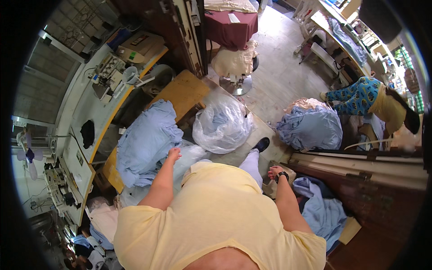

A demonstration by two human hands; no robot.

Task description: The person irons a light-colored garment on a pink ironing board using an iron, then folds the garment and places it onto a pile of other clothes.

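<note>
My left hand hangs beside a big heap of light blue cloth, just above some clear plastic sheeting. Its fingers are loosely curled, and nothing shows in them. On the other side, my right hand, with a dark watch at the wrist, is held low near a beige woven sack. Those fingers are curled in too, with no object visible. Ahead of me, a clear plastic bag with light blue cloth inside stands on the floor.
A large blue cloth bundle sits on the floor ahead right, by a bending person. Sewing machines line the left worktable. A wooden bench stands ahead left; a dark door and piled cloth are at right.
</note>
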